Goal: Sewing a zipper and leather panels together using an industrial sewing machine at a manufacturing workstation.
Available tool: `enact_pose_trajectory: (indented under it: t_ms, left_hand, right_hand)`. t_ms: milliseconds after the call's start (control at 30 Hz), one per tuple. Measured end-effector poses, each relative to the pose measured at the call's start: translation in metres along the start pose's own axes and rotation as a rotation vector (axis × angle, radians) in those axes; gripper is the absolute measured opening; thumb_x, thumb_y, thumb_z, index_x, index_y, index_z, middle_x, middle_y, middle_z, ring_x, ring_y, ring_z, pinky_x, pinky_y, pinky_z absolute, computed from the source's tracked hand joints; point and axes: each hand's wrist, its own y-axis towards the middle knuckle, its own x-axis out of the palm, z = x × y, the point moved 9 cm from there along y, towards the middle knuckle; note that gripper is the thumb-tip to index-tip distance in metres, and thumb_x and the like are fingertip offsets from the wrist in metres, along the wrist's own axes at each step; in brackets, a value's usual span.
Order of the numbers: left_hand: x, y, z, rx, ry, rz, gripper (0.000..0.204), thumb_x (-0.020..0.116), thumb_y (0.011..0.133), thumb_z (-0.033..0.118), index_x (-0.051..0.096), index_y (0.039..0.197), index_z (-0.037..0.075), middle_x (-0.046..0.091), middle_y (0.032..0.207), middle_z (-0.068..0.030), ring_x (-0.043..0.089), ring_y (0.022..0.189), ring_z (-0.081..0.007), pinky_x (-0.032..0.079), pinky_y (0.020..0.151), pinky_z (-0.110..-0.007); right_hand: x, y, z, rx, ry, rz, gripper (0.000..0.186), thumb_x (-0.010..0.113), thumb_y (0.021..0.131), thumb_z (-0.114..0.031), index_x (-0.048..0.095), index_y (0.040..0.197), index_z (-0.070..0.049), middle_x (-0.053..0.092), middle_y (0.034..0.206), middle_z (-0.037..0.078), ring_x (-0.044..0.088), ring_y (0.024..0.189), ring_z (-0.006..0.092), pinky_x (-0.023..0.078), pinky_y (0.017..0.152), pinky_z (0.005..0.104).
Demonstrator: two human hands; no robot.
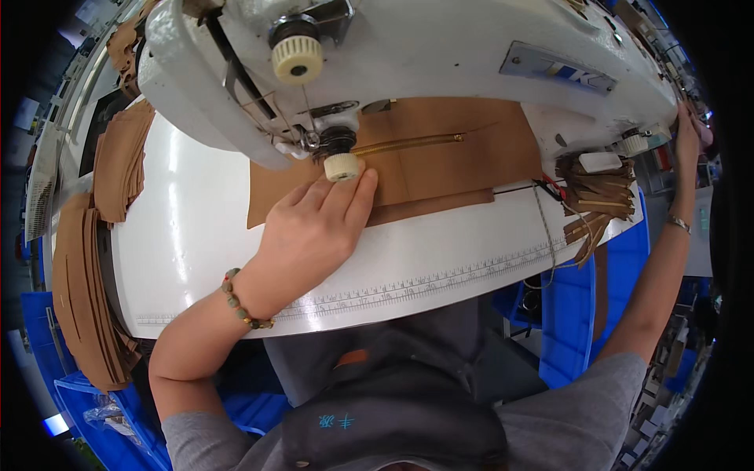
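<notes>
My left hand [310,224] lies on a brown leather-like panel [463,169], its fingers stretched flat beside the sewing machine's presser area. A gold-toned zipper [412,144] runs along the panel, to the right of the needle area. The fingertips are partly hidden behind a cream knob [342,166] on the white sewing machine [440,55]. Far to the right, my right hand [686,129] touches the machine's right end. Its fingers are small there and partly hidden, so their grip does not show. A second brown strip [432,206] lies under the panel's near edge.
Stacks of brown cut pieces [122,161] and longer pieces [82,290] line the table's left side. At the right lie a bundle of dark brown strips [601,188], red-handled snips [552,188] and a cord [550,235]. A printed ruler [408,284] follows the near edge. Blue bins [569,314] stand below.
</notes>
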Motion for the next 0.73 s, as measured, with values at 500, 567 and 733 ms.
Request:
enact_pose_trajectory:
  t_ms: [500,567,733]
  left_hand:
    - [0.000,0.038,0.000,-0.127,0.016,0.043,0.050,0.066,0.082,0.006,0.069,0.132,-0.001,0.073,0.100,-0.0093,0.071,0.076,-0.0197,0.059,0.059,-0.030]
    - [-0.008,0.037,0.001,-0.106,0.005,0.096,0.053,0.067,0.081,0.006,0.069,0.133,0.000,0.071,0.097,-0.0081,0.070,0.075,-0.0195,0.058,0.058,-0.030]
    - [-0.016,0.031,-0.004,-0.108,0.039,0.127,0.060,0.066,0.079,0.006,0.067,0.138,0.001,0.066,0.082,-0.0047,0.068,0.072,-0.0182,0.056,0.058,-0.029]
  right_hand:
    - [0.018,-0.416,-0.520,-1.237,0.851,-0.573,0.023,0.072,0.092,-0.018,0.074,0.108,-0.002,0.075,0.118,0.012,0.072,0.112,0.0326,0.060,0.094,0.0455]
    - [0.062,-0.424,-0.540,-1.201,0.673,-0.854,0.028,0.073,0.093,-0.020,0.073,0.115,-0.003,0.073,0.123,0.014,0.067,0.120,0.0335,0.055,0.101,0.0472]
    - [0.136,-0.388,-0.549,-0.728,0.461,-1.226,0.041,0.074,0.095,-0.034,0.071,0.130,-0.013,0.066,0.140,0.021,0.061,0.132,0.0349,0.048,0.113,0.0517]
